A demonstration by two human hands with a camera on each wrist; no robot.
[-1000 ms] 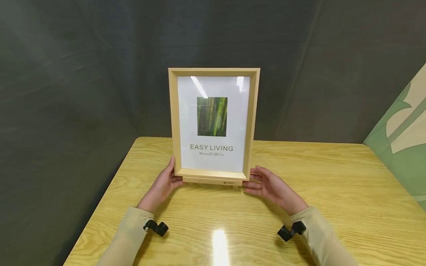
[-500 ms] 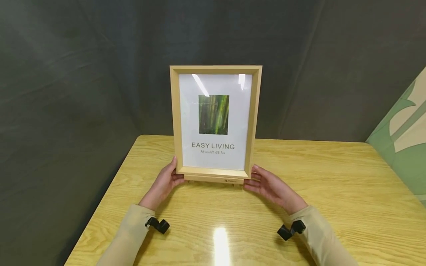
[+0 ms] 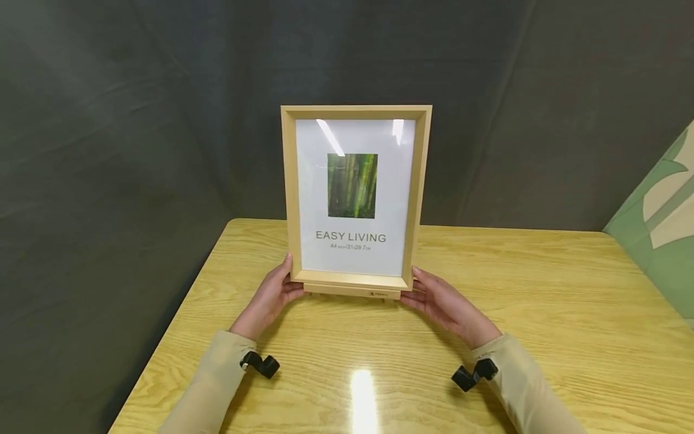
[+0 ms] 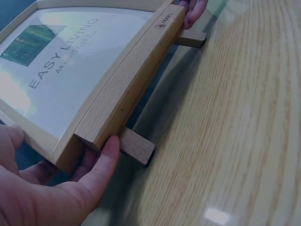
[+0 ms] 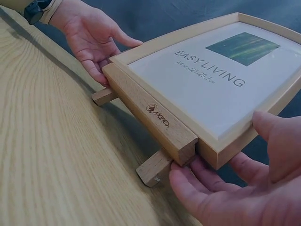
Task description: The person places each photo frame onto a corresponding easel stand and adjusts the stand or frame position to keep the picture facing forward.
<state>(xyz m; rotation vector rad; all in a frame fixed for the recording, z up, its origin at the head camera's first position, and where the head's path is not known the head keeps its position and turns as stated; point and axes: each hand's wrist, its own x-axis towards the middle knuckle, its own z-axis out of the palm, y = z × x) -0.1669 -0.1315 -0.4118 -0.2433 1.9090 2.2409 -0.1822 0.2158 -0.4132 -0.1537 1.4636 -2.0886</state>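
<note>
A light-wood picture frame (image 3: 358, 280) stands nearly upright, leaning back on the ledge (image 3: 347, 291) of a small wooden tabletop easel. Behind its glazing is a white sheet with a green picture and "EASY LIVING". My left hand (image 3: 268, 298) holds the lower left corner, thumb on the frame's side, fingers at the ledge's end. At the lower right corner, my right hand (image 3: 447, 304) does likewise, its thumb on the frame's edge in the right wrist view. Two easel feet (image 5: 153, 168) rest on the table below the ledge. The frame hides the easel's back.
The wood-grain table (image 3: 542, 301) reaches well to the right of the frame. A dark grey curtain (image 3: 162, 108) hangs behind and to the left. At the far right is a green and beige patterned surface (image 3: 661, 235).
Frame, left hand and table all shift slightly right in the head view. My right hand has drawn closer against the frame's corner, its fingers less spread.
</note>
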